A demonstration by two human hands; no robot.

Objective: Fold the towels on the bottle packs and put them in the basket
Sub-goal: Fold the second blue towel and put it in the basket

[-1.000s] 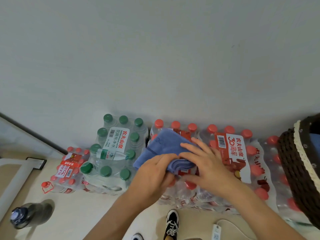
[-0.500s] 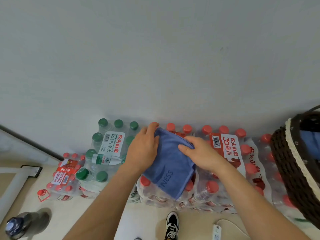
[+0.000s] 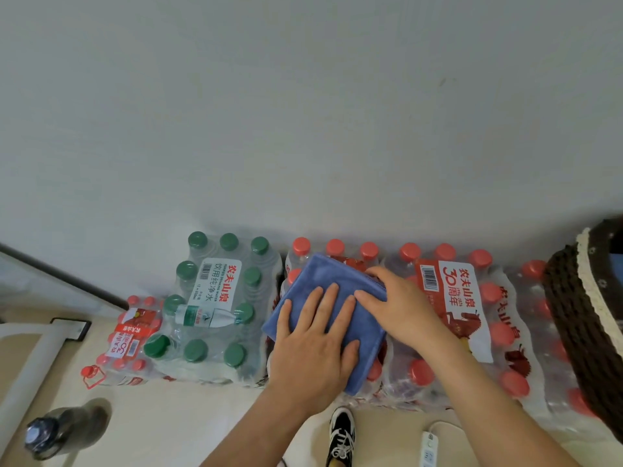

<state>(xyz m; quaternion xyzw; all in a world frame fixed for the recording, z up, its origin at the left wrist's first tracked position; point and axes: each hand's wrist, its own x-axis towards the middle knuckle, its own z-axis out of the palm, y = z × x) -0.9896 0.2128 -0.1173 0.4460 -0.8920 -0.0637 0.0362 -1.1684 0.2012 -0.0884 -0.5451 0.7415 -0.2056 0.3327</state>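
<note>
Since half a sec ago the towel [image 3: 323, 274] has gone from a longer strip hanging over the near edge, lettering showing, to a compact near-square. L hand [image 3: 313, 345] has left the far corner & now lies flat on the middle, fingers straight & spread, pressing down. R hand [image 3: 404, 308] sits on the towel's right edge, fingers laid over it pointing left. Its thumb is hidden, so can't tell if it pinches the edge or just presses.

Towel rests on top of the red-cap pack [image 3: 369, 251], just right of the green-cap pack [image 3: 215, 298], skewed a bit vs the rows of caps. Fold looks done, I'd say; this is the smoothing bit before pickup.

What matters next: the basket [image 3: 569, 318] is off to the right, well apart from the towel, w/ the labelled pack [image 3: 455, 298] between. R hand is nearer & already on the basket-side edge, so a lift & carry rightward prob. suits it. Towel is approx square, no real long axis to mind. Risk: layers slip open if gripped by one edge only.
</note>
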